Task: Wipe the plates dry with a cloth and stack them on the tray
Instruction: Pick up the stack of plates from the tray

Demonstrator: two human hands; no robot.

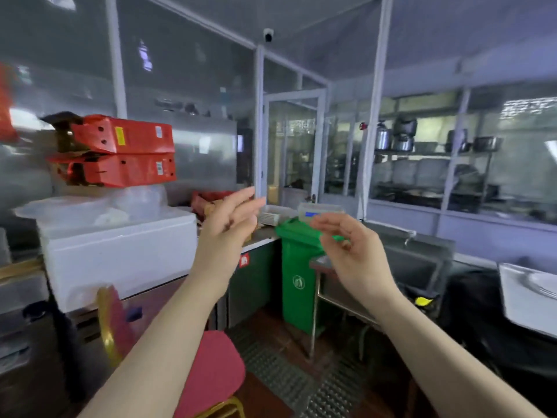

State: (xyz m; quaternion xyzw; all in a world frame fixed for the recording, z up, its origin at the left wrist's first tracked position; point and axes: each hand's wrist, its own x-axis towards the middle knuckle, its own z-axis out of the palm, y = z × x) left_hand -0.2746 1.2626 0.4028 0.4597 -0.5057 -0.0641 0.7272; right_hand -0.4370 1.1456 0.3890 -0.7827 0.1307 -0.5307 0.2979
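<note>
Showing a commercial kitchen from head height, with both bare forearms raised into the middle of the view. Glass partition walls [187,86] on metal frames enclose the room, and behind the right-hand pane a shelf rack [434,152] carries steel pots. At left, a white foam box [120,254] sits on a steel counter, with two red cartons [126,152] stacked one on the other above it. A green wheeled bin [298,276] stands at centre beside a steel sink unit [419,260]. A red-cushioned chair [211,369] with a gold frame occupies the lower foreground, over a metal grid floor mat [286,378]. At the far right edge, a white tray [518,303] holds a pale plate [542,285], partly cut off by the frame and blurred; whether more than one plate lies there cannot be told. No cloth can be made out. The left hand [229,224] is held up in the air with fingers nearly straight and close together, holding nothing. The right hand [352,251] is also raised, just beside the left but apart from it, fingers loosely curled and slightly spread, holding nothing. Both hands are well apart from the tray, and motion blur softens their outlines. A small dome camera [268,34] is fixed high on the partition frame
</note>
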